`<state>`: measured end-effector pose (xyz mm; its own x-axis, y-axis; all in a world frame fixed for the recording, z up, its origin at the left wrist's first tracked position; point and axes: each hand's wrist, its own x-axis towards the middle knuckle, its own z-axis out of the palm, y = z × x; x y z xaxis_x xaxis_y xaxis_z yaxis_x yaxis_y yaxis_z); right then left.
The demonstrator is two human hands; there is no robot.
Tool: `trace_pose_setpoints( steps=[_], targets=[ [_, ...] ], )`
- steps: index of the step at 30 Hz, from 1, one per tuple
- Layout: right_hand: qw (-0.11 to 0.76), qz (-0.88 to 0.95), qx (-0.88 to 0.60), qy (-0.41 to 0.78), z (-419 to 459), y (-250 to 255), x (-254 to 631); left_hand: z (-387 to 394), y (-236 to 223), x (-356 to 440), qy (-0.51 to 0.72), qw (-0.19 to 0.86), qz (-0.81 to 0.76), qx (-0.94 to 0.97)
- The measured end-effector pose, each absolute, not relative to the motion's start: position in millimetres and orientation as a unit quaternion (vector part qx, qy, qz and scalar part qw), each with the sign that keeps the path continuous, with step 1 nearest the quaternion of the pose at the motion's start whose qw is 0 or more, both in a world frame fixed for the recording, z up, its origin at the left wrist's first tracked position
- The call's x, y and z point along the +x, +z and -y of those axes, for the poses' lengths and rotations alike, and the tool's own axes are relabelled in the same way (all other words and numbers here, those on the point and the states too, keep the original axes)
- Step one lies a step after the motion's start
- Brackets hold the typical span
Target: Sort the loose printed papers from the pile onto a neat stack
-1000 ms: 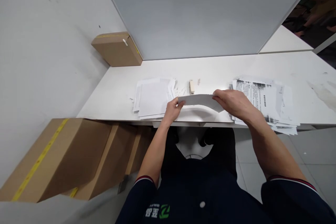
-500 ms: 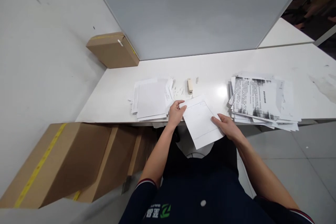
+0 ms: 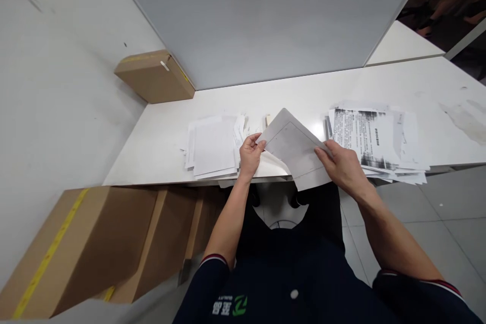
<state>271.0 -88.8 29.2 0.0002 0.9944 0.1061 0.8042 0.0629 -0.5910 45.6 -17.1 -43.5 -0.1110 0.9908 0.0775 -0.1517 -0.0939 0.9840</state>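
A white sheet of paper (image 3: 294, 147) with thin printed lines is held up, tilted, above the front edge of the table. My left hand (image 3: 251, 154) pinches its left corner between thumb and fingers. On the other side, my right hand (image 3: 339, 164) grips the right edge, thumb on top. Behind the sheet, only a sliver of a small cream-coloured block (image 3: 268, 119) shows. To the left of my left hand lies a stack of mostly blank papers (image 3: 214, 146). A thicker, untidy pile of printed papers (image 3: 374, 136) lies beyond my right hand.
The white table (image 3: 163, 162) runs along a grey panel (image 3: 266, 20). At its back left corner leans a cardboard box (image 3: 155, 78). More large cardboard boxes (image 3: 91, 248) stand below on the left. A dark stool or chair base shows under the table.
The sheet has been raised and tilted, its far corner now over the small block. My right hand has moved up and slightly right; my left hand still pinches the left corner.
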Motion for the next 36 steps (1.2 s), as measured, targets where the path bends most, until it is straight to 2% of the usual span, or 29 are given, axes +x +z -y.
trace_pose_setpoints(
  steps=[3,6,9,11,15,23,36],
  targets=[
    [0.300,0.645,-0.656,0.251,82,24,267,18,-44,44,0.598,0.527,-0.455,0.397],
    [0.347,0.557,-0.640,0.401,81,2,260,23,-47,41,0.540,0.575,-0.486,0.376],
    [0.386,0.448,-0.607,0.531,86,-28,254,27,-53,39,0.453,0.526,-0.567,0.443],
    [0.412,0.393,-0.598,0.564,89,-44,252,27,-58,38,0.402,0.463,-0.609,0.504],
    [0.447,0.346,-0.603,0.563,88,-61,256,20,-64,42,0.344,0.409,-0.620,0.575],
    [0.471,0.348,-0.614,0.529,72,-62,257,0,-60,51,0.282,0.356,-0.631,0.629],
    [0.486,0.335,-0.623,0.514,63,-73,259,-8,-52,55,0.259,0.308,-0.586,0.704]
  ],
)
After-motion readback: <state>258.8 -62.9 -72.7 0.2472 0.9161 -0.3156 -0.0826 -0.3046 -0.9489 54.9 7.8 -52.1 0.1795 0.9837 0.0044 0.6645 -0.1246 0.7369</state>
